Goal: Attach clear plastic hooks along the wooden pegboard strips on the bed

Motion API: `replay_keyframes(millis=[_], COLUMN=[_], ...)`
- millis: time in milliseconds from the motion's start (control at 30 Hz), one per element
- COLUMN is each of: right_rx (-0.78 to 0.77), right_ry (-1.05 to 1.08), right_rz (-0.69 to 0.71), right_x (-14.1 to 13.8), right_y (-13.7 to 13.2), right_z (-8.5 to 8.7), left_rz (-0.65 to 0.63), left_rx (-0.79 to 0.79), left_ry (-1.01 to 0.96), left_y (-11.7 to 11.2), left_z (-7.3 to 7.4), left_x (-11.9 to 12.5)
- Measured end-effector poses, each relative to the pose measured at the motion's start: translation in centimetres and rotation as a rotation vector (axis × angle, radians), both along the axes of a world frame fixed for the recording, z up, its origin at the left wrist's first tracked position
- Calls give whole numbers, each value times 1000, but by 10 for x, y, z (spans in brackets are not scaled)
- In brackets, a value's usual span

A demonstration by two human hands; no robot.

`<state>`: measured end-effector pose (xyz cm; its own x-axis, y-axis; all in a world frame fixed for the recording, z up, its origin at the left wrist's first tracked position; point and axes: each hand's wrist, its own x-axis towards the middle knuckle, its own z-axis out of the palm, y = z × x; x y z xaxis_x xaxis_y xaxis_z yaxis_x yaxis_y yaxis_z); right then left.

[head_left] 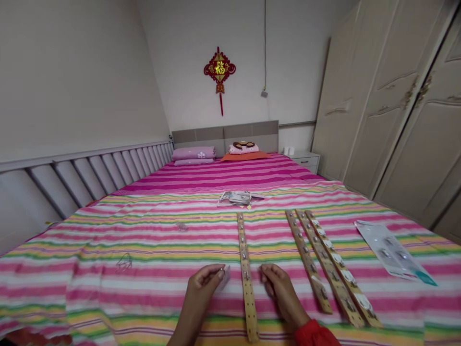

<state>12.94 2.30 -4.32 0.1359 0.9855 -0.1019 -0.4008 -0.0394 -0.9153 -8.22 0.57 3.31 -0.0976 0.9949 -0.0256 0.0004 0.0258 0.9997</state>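
A long wooden strip [249,307] with rows of small holes lies lengthwise in front of me. Small shiny metal pieces [244,256] sit along its far and middle part, while holes show bare at the near end. Left of the strip, my left hand [206,283] pinches a small clear plastic piece [225,278], perhaps a bag. On the other side, my right hand [279,286] has its fingertips pressed together close to the strip, apart from it. Anything between those fingertips is too small to make out.
Three similar strips [326,264] with metal pieces lie to the right, one bearing white pieces. Beyond them is a clear blister package [392,252]. Plastic packets [239,197] lie farther up the striped bed sheet [151,298], with crumpled clear plastic [124,262] at left.
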Motion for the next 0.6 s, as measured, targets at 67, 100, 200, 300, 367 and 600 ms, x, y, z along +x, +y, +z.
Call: replay_keyframes(millis=[67, 100, 200, 300, 367, 600], right_rx=[8, 15, 76, 124, 127, 25], right_ry=[-21, -42, -107, -150, -143, 35], right_rz=[32, 61, 161, 195, 170, 296], right_x=[-4, -7, -18, -27, -29, -16], right_y=[-13, -20, -38, -53, -59, -73], right_z=[10, 15, 30, 38, 40, 37], left_rz=[7, 18, 37, -9, -85, -596], left_rx=[17, 18, 17, 47, 119, 612], left_ry=[24, 23, 2, 30, 109, 579], left_y=[-5, -8, -15, -22, -28, -47], left_z=[-2, -5, -17, -22, -16, 19], left_x=[6, 10, 23, 35, 38, 32])
